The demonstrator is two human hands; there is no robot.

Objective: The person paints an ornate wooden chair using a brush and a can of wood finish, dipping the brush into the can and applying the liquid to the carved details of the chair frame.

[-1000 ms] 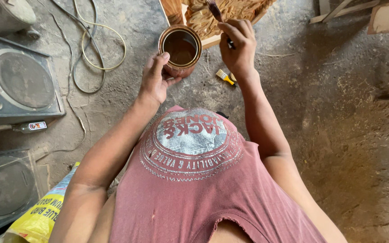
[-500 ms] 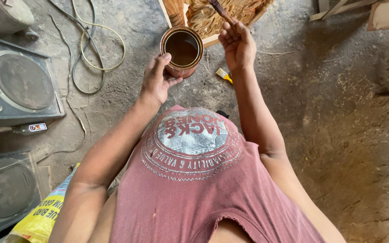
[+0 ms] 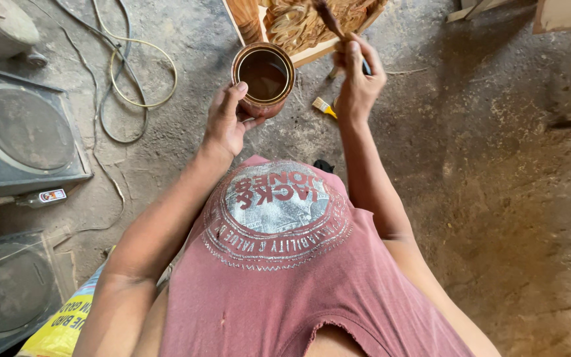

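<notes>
My left hand [image 3: 227, 120] grips a round tin can [image 3: 263, 78] of dark brown liquid from below, holding it upright above the floor. My right hand [image 3: 358, 80] is closed around the handle of a paintbrush [image 3: 328, 18], whose bristles reach onto a carved wooden panel [image 3: 302, 23] at the top of the view. The can hangs just left of the panel's front edge. My red sleeveless shirt fills the lower middle.
A small yellow-handled brush [image 3: 323, 106] lies on the dusty concrete floor under my right hand. Two grey speaker boxes [image 3: 21, 135] stand at the left, with a looped yellow cable [image 3: 133, 73] beside them. A yellow sack [image 3: 64, 320] lies at the bottom left. Wooden pieces [image 3: 566, 13] sit top right.
My right hand has risen and moved the paintbrush farther up onto the carved panel. The can in my left hand has stayed almost where it was.
</notes>
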